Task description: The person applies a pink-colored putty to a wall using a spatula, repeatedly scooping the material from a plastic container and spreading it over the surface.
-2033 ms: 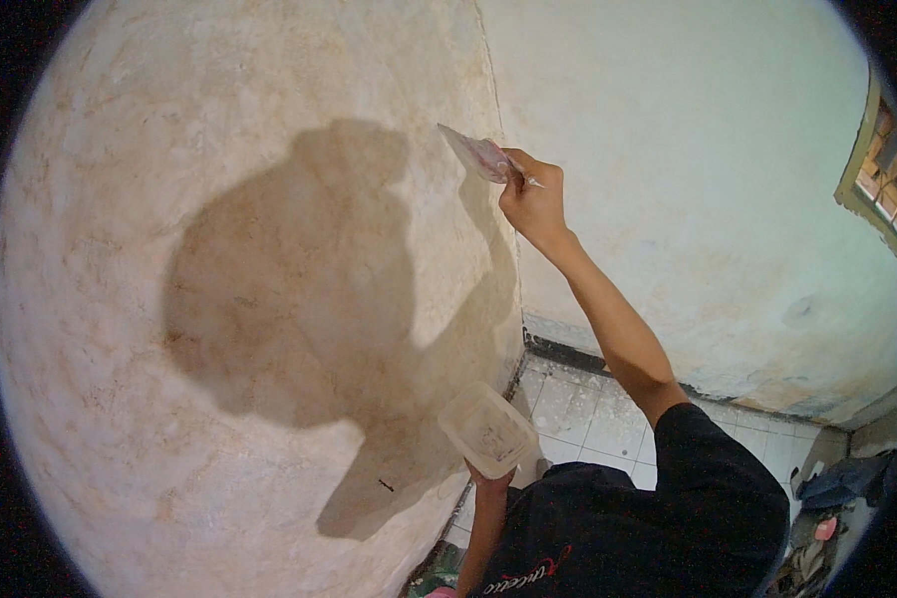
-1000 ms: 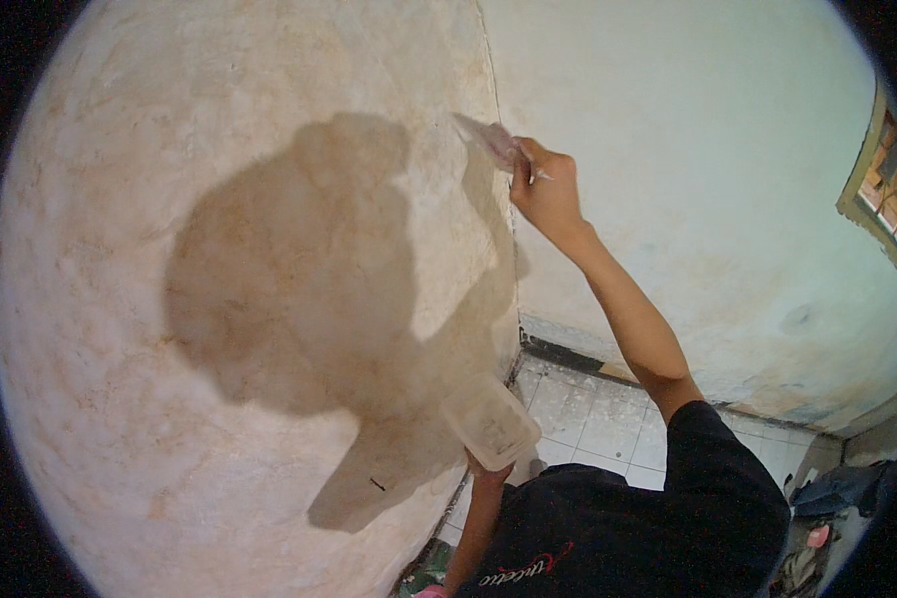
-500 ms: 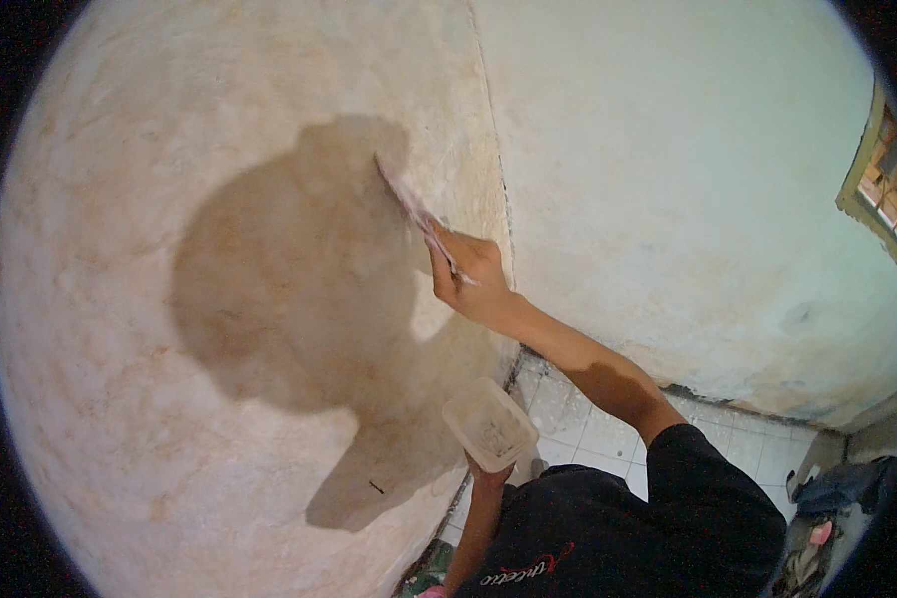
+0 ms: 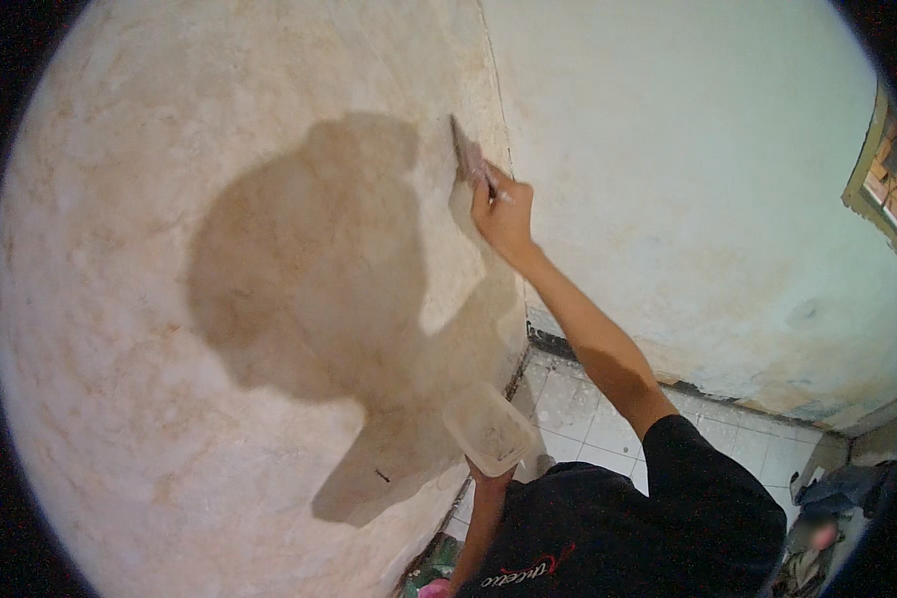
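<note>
My right hand [image 4: 506, 217] is closed round the handle of a paintbrush [image 4: 471, 157], which is smeared whitish-pink. Its narrow dark tip points up and left against the blotchy cream wall [image 4: 100, 299], close to the corner. Lower down, my left hand [image 4: 492, 476] grips a translucent rectangular plastic tub [image 4: 488, 431] from beneath, in front of my dark shirt. Pale residue coats the inside of the tub, and its depth is hard to make out. The left fingers are mostly hidden behind it.
A pale green wall [image 4: 668, 199] meets the cream one at a corner. White floor tiles [image 4: 608, 429] lie below. At the right edge is a window frame [image 4: 862, 164], with a heap of dark cloth [image 4: 847, 488] lower down. My shadow [image 4: 309, 269] covers part of the cream wall.
My right hand has moved up and to the right with the paintbrush, closer to the wall corner. The left hand and the tub stay nearly where they were.
</note>
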Motion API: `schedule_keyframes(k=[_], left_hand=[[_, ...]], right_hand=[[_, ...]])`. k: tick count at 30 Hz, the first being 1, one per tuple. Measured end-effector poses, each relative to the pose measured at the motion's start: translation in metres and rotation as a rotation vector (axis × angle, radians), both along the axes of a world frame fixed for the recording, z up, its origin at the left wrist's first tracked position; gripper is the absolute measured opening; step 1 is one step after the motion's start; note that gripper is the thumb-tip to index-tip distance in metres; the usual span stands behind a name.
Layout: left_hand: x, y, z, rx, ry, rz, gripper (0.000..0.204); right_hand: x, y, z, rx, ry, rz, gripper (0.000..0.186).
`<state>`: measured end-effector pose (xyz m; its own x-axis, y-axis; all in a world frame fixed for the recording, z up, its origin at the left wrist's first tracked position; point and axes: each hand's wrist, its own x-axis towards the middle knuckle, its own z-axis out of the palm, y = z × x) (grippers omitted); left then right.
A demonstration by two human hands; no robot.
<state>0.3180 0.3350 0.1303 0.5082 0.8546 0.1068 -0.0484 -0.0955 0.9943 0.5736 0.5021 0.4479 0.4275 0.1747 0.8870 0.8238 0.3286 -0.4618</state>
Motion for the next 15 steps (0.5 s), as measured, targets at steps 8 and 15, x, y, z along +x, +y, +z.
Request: schedule_keyframes(k=[8, 15], left_hand=[[0.01, -0.003, 0.023, 0.13, 0.135, 0.011, 0.063], [0.006, 0.006, 0.019, -1.046, -1.076, -0.178, 0.07]], right_hand=[[-0.069, -0.047, -0.005, -0.003, 0.113, 0.237, 0.02], [-0.017, -0.03, 0.059, 0.153, 0.158, 0.07, 0.017]])
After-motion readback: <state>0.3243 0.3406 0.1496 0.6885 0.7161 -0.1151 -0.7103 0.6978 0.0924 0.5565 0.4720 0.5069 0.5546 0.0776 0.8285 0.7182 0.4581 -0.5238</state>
